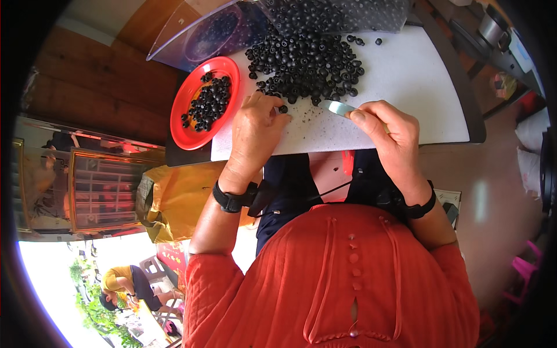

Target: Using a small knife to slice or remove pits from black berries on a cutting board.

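My left hand [255, 127] is closed in a pinch on a small black round bead-like piece [283, 109] held between thumb and fingertips, just above the white board [406, 104]. A short, flat, pale tool [338, 108] sits in my closed right hand [390, 127], its tip pointing left toward the pile; I cannot make out its exact kind. A large heap of the black round pieces [307, 64] lies beyond both hands. To the left, a red oval plate [178, 130] holds more of these pieces. Dark crumbs dot the board between my hands.
A clear plastic guard [180, 43] stands along the board's far side, with pieces visible through it. A yellow bag [180, 197] hangs at the left below the table. A pink stool [527, 272] stands on the floor at right. Another person [130, 284] sits bent over outside.
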